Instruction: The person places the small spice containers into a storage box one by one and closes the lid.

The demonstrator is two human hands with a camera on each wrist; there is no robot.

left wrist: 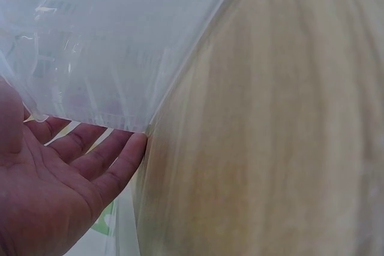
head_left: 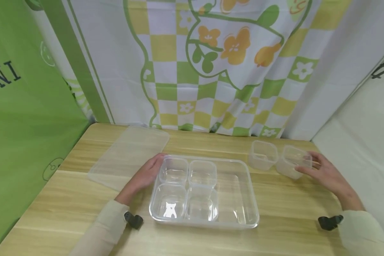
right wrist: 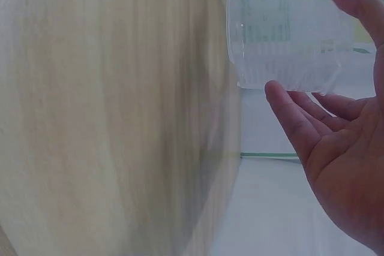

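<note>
The right hand (head_left: pixel 329 175) holds a small clear tub (head_left: pixel 291 163) between thumb and fingers at the right of the worktop (head_left: pixel 288 220), just beside a second tub (head_left: pixel 263 156). The left hand (head_left: pixel 148 173), fingers extended and slightly apart, touches the large clear container (head_left: pixel 231 188) mid-worktop, its left portion occupied by four inner tubs (head_left: pixel 174 172).

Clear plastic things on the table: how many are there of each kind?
Large box: 1
Small tubs inside it: 4
Small tubs outside it: 2
Flat sheet: 1
Total: 8
</note>
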